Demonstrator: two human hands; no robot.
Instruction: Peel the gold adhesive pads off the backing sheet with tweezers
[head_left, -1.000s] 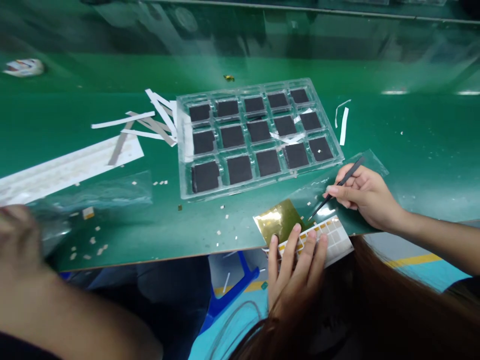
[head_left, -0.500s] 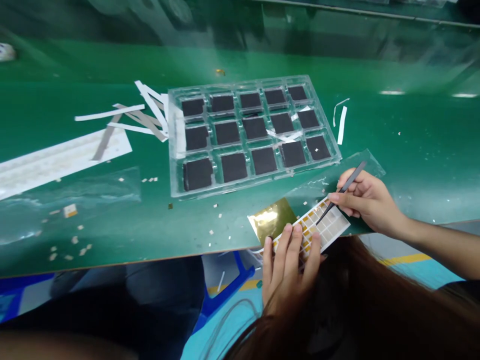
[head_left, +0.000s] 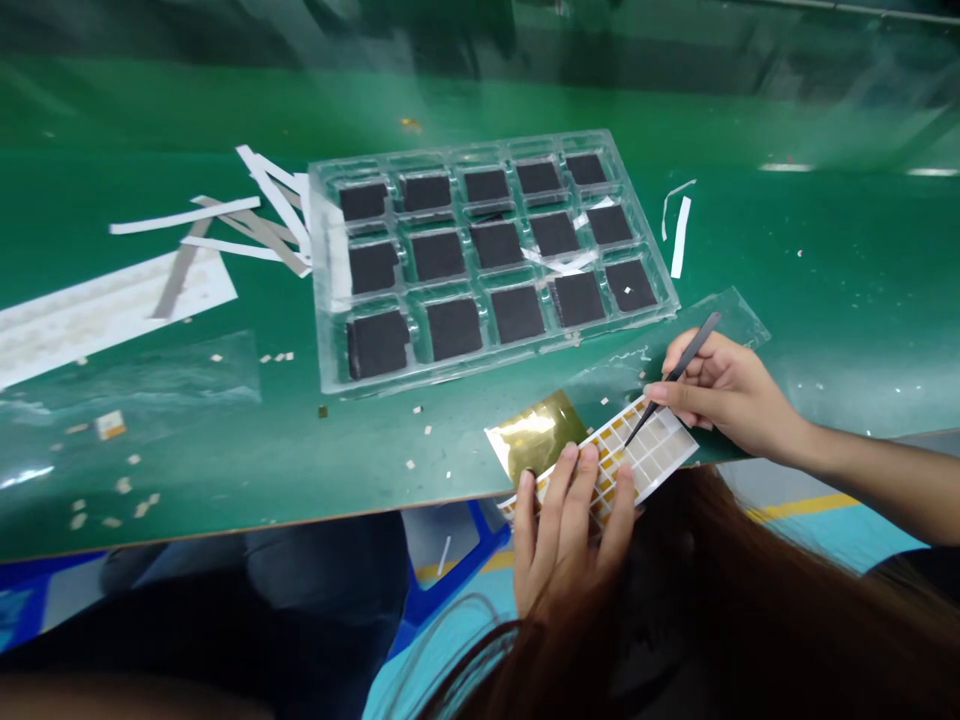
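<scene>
My left hand (head_left: pixel 574 520) grips a white-edged sheet of small amber and pale label squares (head_left: pixel 656 445) near the bench's front edge. Its fingers lie spread across the top of the sheet; the thumb is mostly hidden. Dark tweezers (head_left: pixel 686 358) are pinched in my right hand (head_left: pixel 724 390), their tips touching or just above the sheet where amber squares meet pale ones. Whether the tips hold a square is too small to tell. A shiny gold film piece (head_left: pixel 536 435) lies beside my left fingertips, partly under the sheet.
Beyond my hands sits a clear plastic tray (head_left: pixel 450 378) with black squares in its compartments. White and grey strips (head_left: pixel 251 225) and a long white sheet (head_left: pixel 112 300) lie at left. Small pale scraps (head_left: pixel 124 486) dot the green bench (head_left: pixel 847 290). Clear film (head_left: pixel 731 315) lies behind my right hand.
The view has shifted slightly, so the tray and strips appear farther left. The tweezer tips have moved a little on the sheet; both hands keep their hold.
</scene>
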